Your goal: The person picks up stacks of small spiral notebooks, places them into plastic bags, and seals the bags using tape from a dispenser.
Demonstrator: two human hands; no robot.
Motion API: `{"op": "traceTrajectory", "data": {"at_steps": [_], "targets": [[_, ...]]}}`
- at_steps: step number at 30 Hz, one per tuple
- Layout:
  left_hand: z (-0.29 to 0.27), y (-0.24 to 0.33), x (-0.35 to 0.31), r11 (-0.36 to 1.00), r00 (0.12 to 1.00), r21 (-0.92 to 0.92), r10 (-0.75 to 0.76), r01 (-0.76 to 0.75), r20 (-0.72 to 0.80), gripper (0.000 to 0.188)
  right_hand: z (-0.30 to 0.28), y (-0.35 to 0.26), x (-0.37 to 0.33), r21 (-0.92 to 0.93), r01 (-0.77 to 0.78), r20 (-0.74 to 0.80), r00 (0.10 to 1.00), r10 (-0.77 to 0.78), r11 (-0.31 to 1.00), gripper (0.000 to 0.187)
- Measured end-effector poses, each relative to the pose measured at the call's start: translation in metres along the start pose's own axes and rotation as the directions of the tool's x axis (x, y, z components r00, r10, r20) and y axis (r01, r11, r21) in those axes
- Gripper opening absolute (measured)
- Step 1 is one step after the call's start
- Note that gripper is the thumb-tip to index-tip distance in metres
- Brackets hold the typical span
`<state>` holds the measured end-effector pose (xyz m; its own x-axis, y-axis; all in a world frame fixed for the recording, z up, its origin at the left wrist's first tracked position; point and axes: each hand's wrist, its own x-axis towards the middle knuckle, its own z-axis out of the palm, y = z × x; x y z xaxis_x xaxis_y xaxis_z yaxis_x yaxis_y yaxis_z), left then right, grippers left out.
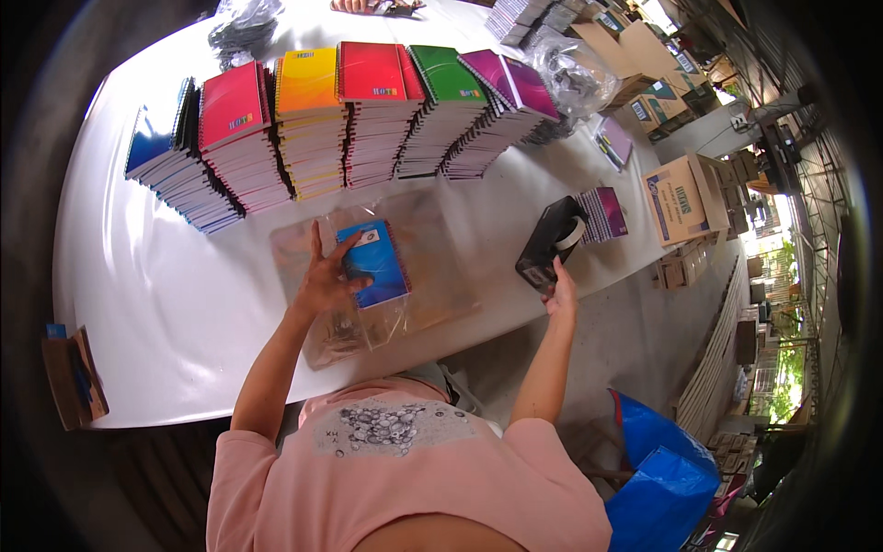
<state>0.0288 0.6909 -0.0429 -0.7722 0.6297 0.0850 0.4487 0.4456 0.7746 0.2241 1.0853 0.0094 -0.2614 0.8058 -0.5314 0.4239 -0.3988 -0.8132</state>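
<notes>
A blue spiral notebook (375, 267) with a small white label lies on a clear plastic sheet (432, 317) near the table's front edge. My left hand (329, 278) rests on its left side, fingers spread, fingertips on the cover. To the right stands a black tape dispenser (543, 244) with a roll of tape (572, 237). My right hand (559, 293) is at the dispenser's near end, thumb up and the other fingers curled in. Whether a strip of tape is between those fingers is too small to tell.
Tall stacks of spiral notebooks (377, 74) in several colours line the far side of the white table (175, 313). Small purple notebooks (604, 213) sit beside the dispenser. A cardboard box (679, 202) stands right of the table; a blue bag (662, 469) is at the lower right. Someone's hand (354, 5) shows at the far edge.
</notes>
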Motion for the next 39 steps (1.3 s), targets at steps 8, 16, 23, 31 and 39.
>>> {"op": "traceTrajectory", "data": {"at_steps": [8, 16, 23, 31, 39], "targets": [[-0.017, 0.015, 0.001, 0.948, 0.976, -0.286, -0.083, 0.139, 0.199, 0.079, 0.014, 0.040, -0.001, 0.640, 0.092, 0.034, 0.989, -0.147, 0.763, 0.044], [-0.015, 0.008, -0.002, 0.982, 0.991, -0.169, -0.067, 0.085, 0.113, 0.076, 0.035, 0.040, -0.047, -0.813, 0.337, -0.368, 0.336, -0.867, 0.476, 0.017], [-0.001, 0.004, -0.001, 0.899, 0.990, -0.418, -0.090, 0.129, 0.110, 0.081, 0.016, 0.034, -0.039, 0.137, 0.182, -0.147, 0.976, -0.162, 0.974, 0.023], [0.013, -0.017, -0.001, 0.868, 0.996, -0.495, 0.002, 0.041, 0.087, 0.079, 0.004, 0.051, -0.030, 0.319, 0.112, -0.057, 0.993, -0.099, 0.941, 0.028], [-0.003, 0.007, 0.003, 0.813, 0.993, -0.578, -0.010, 0.075, 0.114, 0.074, 0.012, 0.073, -0.017, -0.685, 0.117, -0.364, 0.800, -0.477, 0.719, 0.023]]}}
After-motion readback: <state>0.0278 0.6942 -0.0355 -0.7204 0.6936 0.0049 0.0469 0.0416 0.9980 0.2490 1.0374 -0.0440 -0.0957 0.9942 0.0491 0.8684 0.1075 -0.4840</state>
